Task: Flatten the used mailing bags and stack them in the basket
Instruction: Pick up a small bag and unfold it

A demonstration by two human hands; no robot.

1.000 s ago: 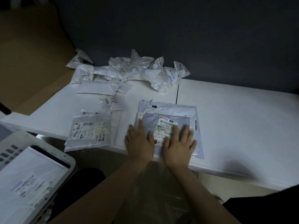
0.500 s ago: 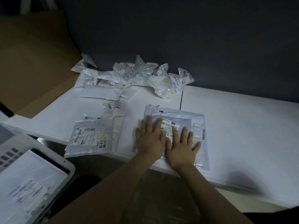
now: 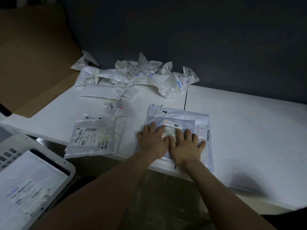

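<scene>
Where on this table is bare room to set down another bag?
The right half of the table, beside the grey bags, is bare. A smaller patch lies behind the labelled bag, toward the left edge. Crumpled bags crowd the back left.

Packing workspace: white table point(image 3: 249, 130), crumpled mailers point(image 3: 149, 77)

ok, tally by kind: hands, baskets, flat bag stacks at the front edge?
Hands: 2, left hand, right hand
Baskets: 1, white basket
Flat bag stacks: 2, pressed stack, labelled stack
Total: 5
Crumpled heap behind not counted.
</scene>
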